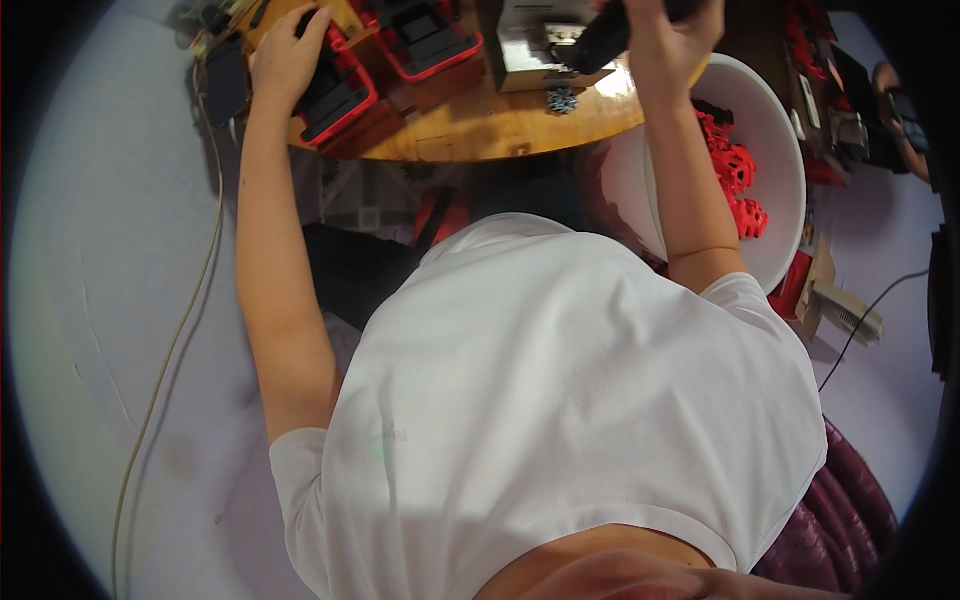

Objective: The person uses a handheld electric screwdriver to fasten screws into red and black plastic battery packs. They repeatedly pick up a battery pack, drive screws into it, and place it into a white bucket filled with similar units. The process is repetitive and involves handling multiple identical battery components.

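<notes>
At the table's far left, my left hand [286, 58] is bent beside a red-rimmed black case [338, 100]. Its fingers curl round something dark at the picture's upper edge, too hidden to name. A second red and black case [425, 40] lies just to the right. My right hand [672, 45] grips a thick black tool [603, 40] that looks like an electric screwdriver. The tool's narrow end tilts down to the left, over a pale box [525, 75]. In front of the box sits a small heap of shiny metal pieces, seemingly screws [562, 100].
The wooden table [470, 145] has a curved near edge. Under my right forearm stands a white tub [790, 200] with red plastic parts [735, 170]. A cable [165, 370] runs down the left. At the far right, another person's hand [885, 78] holds a dark object.
</notes>
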`<state>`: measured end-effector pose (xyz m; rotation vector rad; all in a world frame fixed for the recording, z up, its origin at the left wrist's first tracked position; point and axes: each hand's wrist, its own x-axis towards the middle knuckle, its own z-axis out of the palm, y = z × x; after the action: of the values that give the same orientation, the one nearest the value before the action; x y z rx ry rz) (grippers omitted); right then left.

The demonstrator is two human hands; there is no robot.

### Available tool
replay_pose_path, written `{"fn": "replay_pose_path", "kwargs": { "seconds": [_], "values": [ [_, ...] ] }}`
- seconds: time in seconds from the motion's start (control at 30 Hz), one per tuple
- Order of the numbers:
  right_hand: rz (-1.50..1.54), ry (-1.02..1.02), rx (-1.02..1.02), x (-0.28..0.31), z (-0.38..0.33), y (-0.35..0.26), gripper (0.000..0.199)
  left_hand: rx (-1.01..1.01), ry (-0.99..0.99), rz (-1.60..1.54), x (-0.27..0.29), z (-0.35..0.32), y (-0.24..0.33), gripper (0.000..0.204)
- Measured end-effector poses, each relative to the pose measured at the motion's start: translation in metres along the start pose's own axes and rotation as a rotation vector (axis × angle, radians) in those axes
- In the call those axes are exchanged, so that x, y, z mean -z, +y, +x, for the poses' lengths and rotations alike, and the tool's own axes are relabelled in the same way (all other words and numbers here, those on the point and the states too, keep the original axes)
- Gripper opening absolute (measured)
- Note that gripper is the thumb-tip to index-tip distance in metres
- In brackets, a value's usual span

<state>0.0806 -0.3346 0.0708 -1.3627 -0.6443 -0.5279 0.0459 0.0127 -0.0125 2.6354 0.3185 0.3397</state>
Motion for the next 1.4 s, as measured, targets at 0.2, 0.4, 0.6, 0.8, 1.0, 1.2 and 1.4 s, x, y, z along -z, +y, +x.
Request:
{"fn": "replay_pose_path", "kwargs": {
  "seconds": [0.2,0.4,0.6,0.8,1.0,1.2,1.4],
  "values": [
    [0.150,-0.012,-0.084,0.001,-0.002,0.013,0.033,-0.023,0.026,0.132,0.002,-0.005,0.000,0.066],
    [0.084,-0.015,-0.026,0.000,0.002,-0.001,0.034,-0.081,-0.019,0.306,0.005,0.004,0.004,0.064],
    [0.092,-0.012,-0.039,-0.003,0.000,0.000,0.038,-0.152,0.067,0.381,-0.001,-0.003,0.001,0.061],
    [0.056,-0.023,0.017,0.004,0.001,-0.002,0.042,-0.148,0.013,0.328,0.004,0.000,0.003,0.058],
    [0.042,0.037,0.017,0.008,0.006,-0.009,0.030,-0.114,-0.025,0.349,0.002,0.004,0.016,0.061],
    [0.105,0.014,0.017,0.008,0.005,0.009,0.029,-0.048,0.053,0.110,0.000,-0.002,0.014,0.060],
    [0.072,0.007,-0.100,0.003,-0.007,0.014,0.035,-0.041,0.048,0.175,-0.002,0.002,0.013,0.057]
  ]
}}
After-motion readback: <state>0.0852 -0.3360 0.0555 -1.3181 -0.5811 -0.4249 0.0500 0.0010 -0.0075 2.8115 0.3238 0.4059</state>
